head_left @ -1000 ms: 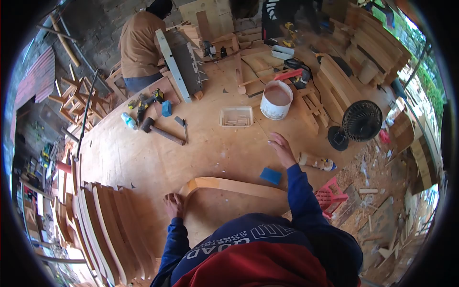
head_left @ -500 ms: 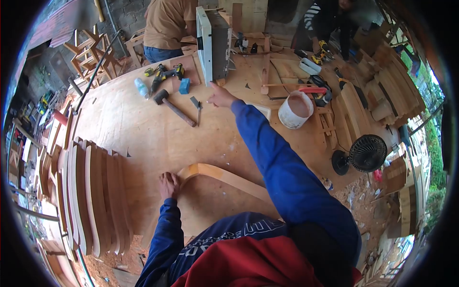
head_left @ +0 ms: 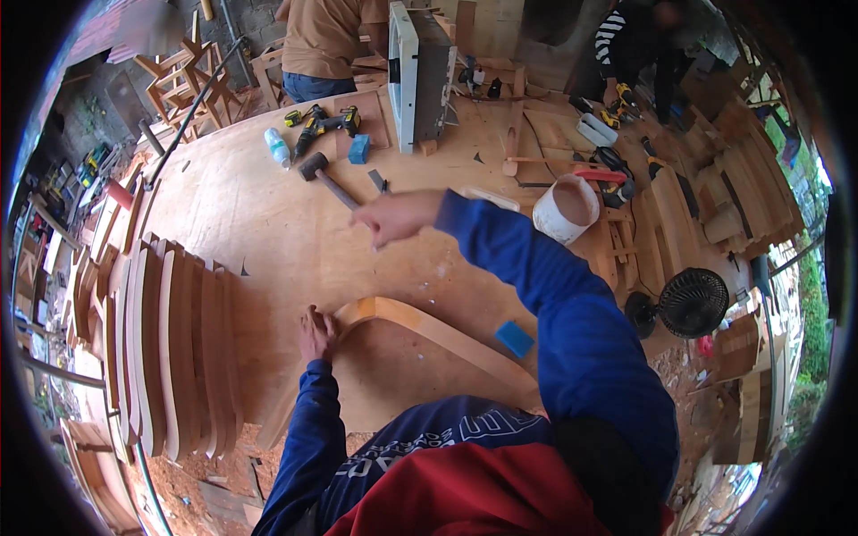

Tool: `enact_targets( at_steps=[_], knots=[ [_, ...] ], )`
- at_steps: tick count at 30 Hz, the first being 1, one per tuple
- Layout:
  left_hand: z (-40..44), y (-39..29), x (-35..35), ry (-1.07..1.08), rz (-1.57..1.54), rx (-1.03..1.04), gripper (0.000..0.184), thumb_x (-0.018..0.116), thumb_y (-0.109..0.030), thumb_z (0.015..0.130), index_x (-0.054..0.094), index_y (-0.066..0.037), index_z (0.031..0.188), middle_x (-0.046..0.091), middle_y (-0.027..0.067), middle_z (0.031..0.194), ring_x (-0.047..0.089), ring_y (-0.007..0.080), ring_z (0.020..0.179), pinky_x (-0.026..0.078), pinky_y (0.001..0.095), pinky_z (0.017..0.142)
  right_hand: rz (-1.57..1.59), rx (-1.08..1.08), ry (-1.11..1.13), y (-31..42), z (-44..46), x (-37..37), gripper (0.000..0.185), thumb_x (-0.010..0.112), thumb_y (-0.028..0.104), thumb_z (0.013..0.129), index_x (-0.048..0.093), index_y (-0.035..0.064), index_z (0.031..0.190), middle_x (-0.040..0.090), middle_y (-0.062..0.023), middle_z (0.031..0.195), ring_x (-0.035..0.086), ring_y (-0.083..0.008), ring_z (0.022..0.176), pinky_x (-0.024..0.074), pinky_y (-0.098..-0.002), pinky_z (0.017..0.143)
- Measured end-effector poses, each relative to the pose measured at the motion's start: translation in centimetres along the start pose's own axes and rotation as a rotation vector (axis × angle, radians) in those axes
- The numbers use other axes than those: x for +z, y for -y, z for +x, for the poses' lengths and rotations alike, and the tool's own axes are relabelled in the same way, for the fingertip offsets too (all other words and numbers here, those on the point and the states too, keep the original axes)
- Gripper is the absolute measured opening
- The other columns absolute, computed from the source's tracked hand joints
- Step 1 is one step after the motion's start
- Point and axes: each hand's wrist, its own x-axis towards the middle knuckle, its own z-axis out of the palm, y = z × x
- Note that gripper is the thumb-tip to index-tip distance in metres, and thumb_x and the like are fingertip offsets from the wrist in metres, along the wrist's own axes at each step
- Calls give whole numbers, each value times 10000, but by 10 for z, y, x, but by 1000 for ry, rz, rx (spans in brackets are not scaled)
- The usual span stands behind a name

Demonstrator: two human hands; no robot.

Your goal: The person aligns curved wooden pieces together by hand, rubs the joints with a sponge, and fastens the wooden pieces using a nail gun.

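My left hand (head_left: 317, 335) rests at the left side of a curved wooden piece (head_left: 429, 330) that lies on the table (head_left: 268, 210); whether its fingers grip the wood is hard to tell. Above the table, my right hand (head_left: 393, 219) is stretched to the left, close to the handle of a mallet (head_left: 336, 186). The right fingers are partly bent, and any hold on the handle cannot be made out. A blue block (head_left: 515, 339) lies right of the curved piece. Near the mallet's head are cordless drills (head_left: 326, 128), a second blue block (head_left: 358, 149) and a bottle (head_left: 277, 146).
Curved boards (head_left: 179, 348) stand stacked at the left. A white bucket (head_left: 566, 209) and a black fan (head_left: 693, 302) are at the right. Two people (head_left: 326, 40) are across the table, one beside a white-framed box (head_left: 420, 80); the other person (head_left: 639, 54) is near a drill.
My right hand has swept left from near the bucket and then lower, toward the mallet's handle. The view has shifted. My left hand stays by the curved wood.
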Motion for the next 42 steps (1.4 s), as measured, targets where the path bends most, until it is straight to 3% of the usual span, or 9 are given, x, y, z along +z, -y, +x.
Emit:
enact_targets(
  at_steps=[3, 4, 6, 15, 18, 24, 31, 37, 42],
  knots=[
    [1, 1, 0, -9, -13, -7, 420, 575, -279, 984, 553, -4, 1300, 690, 207, 1112, 598, 398, 1121, 486, 478, 985, 214, -273, 318, 41, -75, 62, 727, 806, 303, 838, 513, -13, 1424, 738, -168, 933, 712, -329, 871, 549, -451, 776],
    [0, 1, -1, -14, -5, 1, 422, 576, -281, 983, 553, -5, 1301, 690, 207, 1111, 599, 398, 1120, 484, 479, 988, 150, -349, 409, 56, -103, 78, 609, 752, 264, 896, 536, 28, 1414, 678, -163, 1090, 675, -313, 982, 536, -426, 868],
    [1, 5, 5, -30, -14, 16, 430, 577, -290, 983, 551, -8, 1306, 689, 209, 1114, 602, 400, 1111, 478, 483, 994, 160, -581, 204, 85, -160, 94, 527, 705, 279, 961, 545, 29, 1397, 657, -168, 1139, 672, -356, 1006, 531, -450, 915],
    [2, 16, 13, -26, 10, 51, 383, 545, -245, 1007, 547, 13, 1291, 670, 231, 1143, 603, 413, 1104, 484, 484, 978, 603, -265, 138, 133, -237, 108, 393, 606, 292, 1032, 571, 61, 1347, 641, -144, 1212, 638, -352, 1128, 534, -434, 927],
    [4, 19, 13, -26, 38, 59, 378, 541, -248, 1008, 551, 13, 1281, 669, 237, 1139, 606, 414, 1098, 486, 485, 970, 359, -169, -38, 124, -245, 128, 364, 609, 253, 1017, 581, 73, 1333, 649, -127, 1164, 653, -338, 1090, 539, -426, 909],
    [5, 10, 7, -24, 45, 52, 353, 535, -249, 1006, 572, 11, 1241, 670, 247, 1116, 612, 417, 1077, 488, 489, 957, 517, -441, -127, 129, -246, 138, 313, 715, 135, 940, 670, 48, 1237, 674, -102, 1116, 661, -310, 1054, 535, -413, 906],
    [3, 13, 10, -53, 28, 59, 314, 542, -247, 1000, 584, 0, 1189, 665, 243, 1093, 612, 411, 1057, 493, 487, 938, 1005, -750, -74, 139, -248, 123, 346, 787, 214, 917, 721, 27, 1201, 705, -116, 1123, 661, -268, 1038, 518, -388, 917],
    [2, 9, 6, -48, 22, 46, 289, 546, -240, 997, 588, -18, 1176, 660, 231, 1059, 608, 406, 1043, 497, 483, 920, 1068, -408, -144, 135, -230, 125, 432, 810, 285, 902, 711, 23, 1231, 703, -127, 1105, 657, -263, 1011, 516, -378, 921],
    [3, 11, 7, -32, 12, 22, 265, 537, -238, 1007, 587, -32, 1165, 674, 201, 1044, 608, 389, 1048, 494, 480, 915, 1138, -1012, -136, 142, -231, 137, 349, 791, 165, 878, 721, -26, 1162, 685, -143, 983, 645, -267, 852, 501, -397, 740]
  ],
)
